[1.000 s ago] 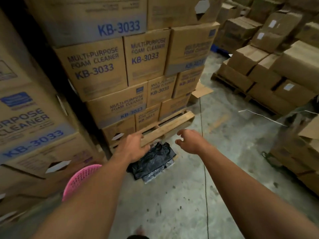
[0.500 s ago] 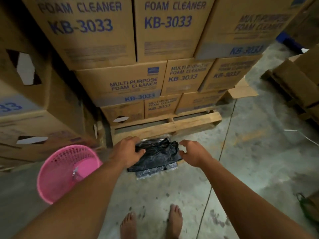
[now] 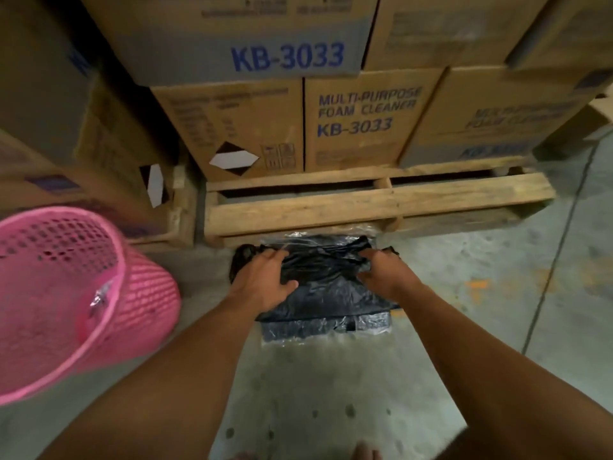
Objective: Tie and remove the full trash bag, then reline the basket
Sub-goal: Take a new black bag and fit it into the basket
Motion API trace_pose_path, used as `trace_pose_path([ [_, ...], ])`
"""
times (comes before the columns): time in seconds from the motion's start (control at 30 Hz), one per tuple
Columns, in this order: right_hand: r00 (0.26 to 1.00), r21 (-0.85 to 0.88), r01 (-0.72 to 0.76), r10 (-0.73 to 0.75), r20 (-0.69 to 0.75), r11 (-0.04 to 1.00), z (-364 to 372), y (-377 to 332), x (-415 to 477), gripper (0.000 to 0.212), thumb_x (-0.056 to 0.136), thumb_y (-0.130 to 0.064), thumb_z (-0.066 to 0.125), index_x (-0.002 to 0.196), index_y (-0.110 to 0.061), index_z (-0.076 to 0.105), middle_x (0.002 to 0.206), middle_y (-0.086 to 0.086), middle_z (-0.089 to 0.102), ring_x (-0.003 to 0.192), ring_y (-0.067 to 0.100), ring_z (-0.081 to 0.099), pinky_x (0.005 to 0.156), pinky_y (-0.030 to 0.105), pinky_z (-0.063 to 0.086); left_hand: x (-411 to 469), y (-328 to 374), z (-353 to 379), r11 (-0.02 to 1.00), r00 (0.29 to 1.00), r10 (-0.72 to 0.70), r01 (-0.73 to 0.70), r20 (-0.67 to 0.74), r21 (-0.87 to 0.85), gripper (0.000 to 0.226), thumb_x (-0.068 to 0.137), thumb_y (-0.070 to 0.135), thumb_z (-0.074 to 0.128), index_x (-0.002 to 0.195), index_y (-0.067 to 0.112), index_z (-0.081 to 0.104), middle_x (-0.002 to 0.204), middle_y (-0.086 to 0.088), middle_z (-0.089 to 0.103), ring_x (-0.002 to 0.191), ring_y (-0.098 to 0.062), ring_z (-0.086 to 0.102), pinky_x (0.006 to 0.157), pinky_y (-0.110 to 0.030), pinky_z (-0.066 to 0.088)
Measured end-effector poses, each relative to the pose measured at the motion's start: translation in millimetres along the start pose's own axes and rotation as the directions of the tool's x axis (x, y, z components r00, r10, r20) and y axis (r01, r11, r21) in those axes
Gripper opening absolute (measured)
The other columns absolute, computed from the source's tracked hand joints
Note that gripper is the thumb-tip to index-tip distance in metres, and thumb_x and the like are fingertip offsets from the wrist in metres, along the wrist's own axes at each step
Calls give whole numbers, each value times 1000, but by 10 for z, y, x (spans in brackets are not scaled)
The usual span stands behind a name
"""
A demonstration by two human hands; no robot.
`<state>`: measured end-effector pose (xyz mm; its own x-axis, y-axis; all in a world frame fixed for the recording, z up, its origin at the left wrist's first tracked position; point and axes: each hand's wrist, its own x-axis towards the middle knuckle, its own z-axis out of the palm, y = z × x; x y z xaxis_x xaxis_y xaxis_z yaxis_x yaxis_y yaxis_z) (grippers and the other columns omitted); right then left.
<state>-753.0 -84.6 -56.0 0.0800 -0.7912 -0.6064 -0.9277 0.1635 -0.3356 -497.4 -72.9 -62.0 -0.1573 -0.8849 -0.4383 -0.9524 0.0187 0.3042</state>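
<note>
A stack of folded black trash bags (image 3: 323, 287) in a clear plastic wrapper lies on the concrete floor against the wooden pallet. My left hand (image 3: 265, 277) grips the top black bag at its left side, fingers curled into the plastic. At the right side my right hand (image 3: 381, 270) pinches the same bag. The bag is bunched up between the two hands. To the left stands the pink mesh basket (image 3: 146, 287), with no liner in it and a small shiny scrap (image 3: 99, 298) on its rim.
A wooden pallet (image 3: 365, 207) loaded with cardboard boxes (image 3: 361, 124) marked KB-3033 stands just behind the bags. More boxes (image 3: 49, 104) rise on the left behind the basket. Bare concrete floor (image 3: 331, 393) stretches toward me and to the right; my toes (image 3: 365, 453) show at the bottom edge.
I have bent down closer to the bags. Both hands went from hovering beside the stack to gripping the top black bag, which is now bunched between them.
</note>
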Motion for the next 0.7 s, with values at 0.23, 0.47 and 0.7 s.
trace_pose_path([
  [0.23, 991, -63, 61, -68, -113, 996, 928, 455, 913, 59, 92, -24, 65, 147, -17, 44, 137, 16, 60, 118, 36, 60, 94, 44, 53, 788, -409, 1130, 990, 993, 106, -100, -49, 104, 89, 87, 56, 63, 157, 26, 18, 162, -4, 26, 146, -27, 29, 115, -43, 35],
  [0.47, 958, -182, 60, -108, -267, 981, 1483, 705, 1232, 66, 97, -28, 62, 155, -16, 31, 146, 18, 51, 133, 38, 49, 110, 47, 37, 1097, -578, 1720, 976, 991, 119, -104, -67, 194, 101, 86, 57, 65, 159, 31, 0, 166, -4, 12, 147, -34, 24, 117, -50, 31],
  [0.7, 892, -222, 172, -247, -378, 960, 1669, 799, 1379, 27, 95, -21, 63, 119, -9, 66, 118, 11, 62, 108, 37, 62, 95, 44, 46, 1173, -697, 1852, 975, 952, 143, -89, -271, 201, 68, 91, 50, 60, 151, 29, 36, 135, -4, 52, 128, -26, 41, 105, -41, 39],
])
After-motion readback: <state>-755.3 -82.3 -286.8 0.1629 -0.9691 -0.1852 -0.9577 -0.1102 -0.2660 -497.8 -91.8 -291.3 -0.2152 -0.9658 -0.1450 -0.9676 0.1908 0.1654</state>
